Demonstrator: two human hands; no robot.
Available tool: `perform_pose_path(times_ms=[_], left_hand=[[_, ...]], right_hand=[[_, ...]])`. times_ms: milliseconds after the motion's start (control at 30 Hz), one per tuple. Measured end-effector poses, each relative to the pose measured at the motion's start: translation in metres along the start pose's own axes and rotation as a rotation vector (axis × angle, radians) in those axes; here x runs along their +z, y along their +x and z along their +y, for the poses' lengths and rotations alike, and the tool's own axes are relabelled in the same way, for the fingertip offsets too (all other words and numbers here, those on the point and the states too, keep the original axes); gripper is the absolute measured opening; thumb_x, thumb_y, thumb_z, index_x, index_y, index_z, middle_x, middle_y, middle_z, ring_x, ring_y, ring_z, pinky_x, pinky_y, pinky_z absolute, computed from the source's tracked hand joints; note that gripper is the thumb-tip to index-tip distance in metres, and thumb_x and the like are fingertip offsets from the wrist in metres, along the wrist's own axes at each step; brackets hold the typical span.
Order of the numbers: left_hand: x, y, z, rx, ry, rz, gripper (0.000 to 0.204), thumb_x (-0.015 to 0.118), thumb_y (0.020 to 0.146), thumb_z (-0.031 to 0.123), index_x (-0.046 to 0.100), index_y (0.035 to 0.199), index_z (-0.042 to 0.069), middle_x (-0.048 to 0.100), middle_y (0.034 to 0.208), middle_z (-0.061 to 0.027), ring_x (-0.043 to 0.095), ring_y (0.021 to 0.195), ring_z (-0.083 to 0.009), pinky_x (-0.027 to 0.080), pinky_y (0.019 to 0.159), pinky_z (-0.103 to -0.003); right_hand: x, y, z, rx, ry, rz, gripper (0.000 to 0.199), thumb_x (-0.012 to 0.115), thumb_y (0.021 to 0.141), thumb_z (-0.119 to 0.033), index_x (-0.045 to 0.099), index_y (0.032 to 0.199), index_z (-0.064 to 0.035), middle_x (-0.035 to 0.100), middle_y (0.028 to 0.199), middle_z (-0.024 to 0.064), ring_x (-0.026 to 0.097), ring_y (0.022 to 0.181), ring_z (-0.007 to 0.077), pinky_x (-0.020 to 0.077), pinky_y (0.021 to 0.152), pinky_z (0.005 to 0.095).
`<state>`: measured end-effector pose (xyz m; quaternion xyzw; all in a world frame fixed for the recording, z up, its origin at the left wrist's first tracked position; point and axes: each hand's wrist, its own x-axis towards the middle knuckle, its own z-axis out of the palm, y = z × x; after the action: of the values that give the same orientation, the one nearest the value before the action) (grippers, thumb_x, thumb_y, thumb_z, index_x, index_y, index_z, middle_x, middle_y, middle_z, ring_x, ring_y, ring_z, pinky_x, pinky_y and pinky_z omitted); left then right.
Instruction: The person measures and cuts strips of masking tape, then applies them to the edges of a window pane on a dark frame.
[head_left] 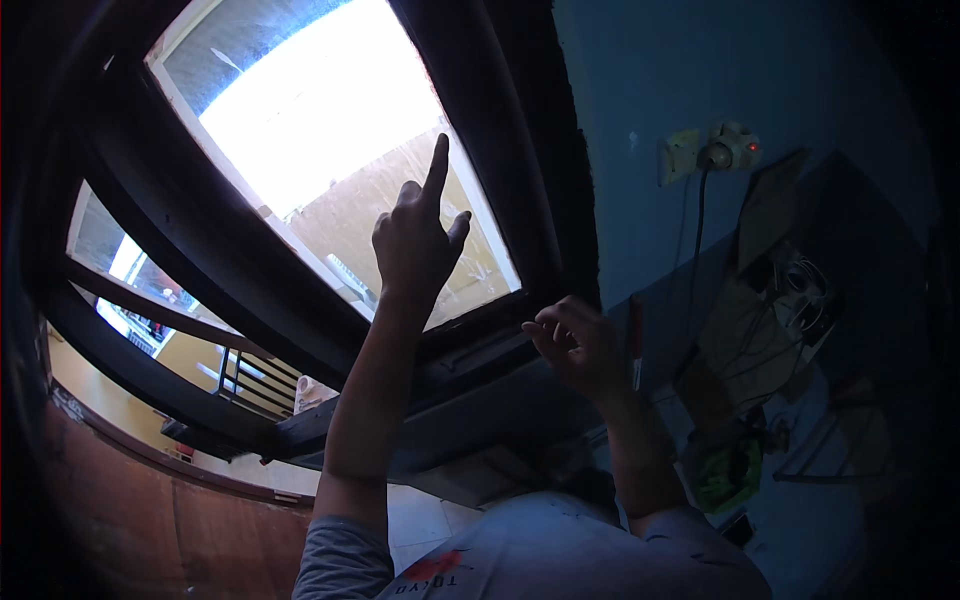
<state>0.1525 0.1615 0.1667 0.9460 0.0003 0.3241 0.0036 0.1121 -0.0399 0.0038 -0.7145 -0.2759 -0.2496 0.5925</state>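
In front of me is a window with a dark frame point(510, 170) around a bright glass pane point(350, 215). My left hand point(415, 240) is raised before the pane. Its index finger points up beside the pane's pale right edging, the thumb stands apart, and the other fingers are bent; nothing shows in it. Whether the fingertip touches the glass I cannot tell. My right hand point(580, 345) is by the lower right corner of the frame, its fingers curled in. Anything between them is too dark to make out. Just right of that hand stands a slim tool with a red handle point(636, 325).
At right, a wall socket point(680, 155) holds a plug adapter point(735, 148) with a red light and a hanging cord. Below lie cardboard point(725, 320), white cables point(800, 285) and a green bag point(728, 472). Another window opening point(150, 285) and a brown wooden panel point(190, 510) are at left.
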Motion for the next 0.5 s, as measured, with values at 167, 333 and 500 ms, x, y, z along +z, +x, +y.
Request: perform_pose_path(times_ms=[167,333,500], left_hand=[[0.009,0.005,-0.003,0.072,0.193,0.011,0.104,0.085,0.089,0.036,0.026,0.174,0.031,0.066,0.090,-0.0139,0.072,0.070,-0.0264,0.059,0.071,-0.039],[0.006,0.007,-0.002,0.129,0.244,0.055,0.103,0.085,0.090,0.040,0.026,0.174,0.031,0.066,0.089,-0.0152,0.073,0.068,-0.0257,0.058,0.068,-0.038],[0.004,0.007,-0.004,0.142,0.264,-0.020,0.104,0.085,0.090,0.043,0.026,0.174,0.033,0.068,0.093,-0.0184,0.074,0.070,-0.0281,0.059,0.068,-0.038]], right_hand=[[0.023,-0.024,0.002,0.046,0.043,-0.147,0.025,0.081,0.098,-0.028,0.071,0.093,-0.0057,0.065,0.085,0.0098,0.067,0.065,0.0267,0.0521,0.059,0.0399],[0.048,-0.035,0.011,-0.012,0.054,-0.166,0.023,0.084,0.096,-0.025,0.071,0.091,-0.0060,0.066,0.084,0.0075,0.067,0.062,0.0185,0.0526,0.056,0.0341],[0.062,-0.047,0.013,0.017,0.062,-0.204,0.023,0.084,0.095,-0.025,0.072,0.091,-0.0060,0.067,0.086,0.0077,0.067,0.062,0.0200,0.0540,0.057,0.0357]])
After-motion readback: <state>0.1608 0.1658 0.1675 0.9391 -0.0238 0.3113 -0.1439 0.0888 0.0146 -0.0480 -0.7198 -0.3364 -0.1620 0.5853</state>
